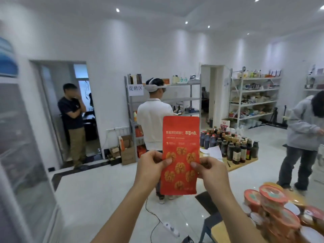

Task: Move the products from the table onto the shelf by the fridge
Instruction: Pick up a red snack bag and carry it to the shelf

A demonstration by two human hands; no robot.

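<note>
- Both forearms reach forward from the bottom edge and angle inward, so the hands meet in the middle of the view.
- The left hand [149,166] pinches the left edge of a red bag [180,137] – thumb [166,161] flat across the front, the other fingers curled behind it.
- The right hand [211,172] mirrors it on the right edge, with its thumb [196,164] pressed on the front and its fingers folded round the back.
- The bag is held upright in the air between the two hands, its printed face towards the camera, with only its lower half gripped.
- It is clear of the table [219,232] at the lower right – stacked red-lidded tubs [273,195] sit there.
- A glass-fronted fridge [19,137] fills the left edge, well apart from the bag.
</note>
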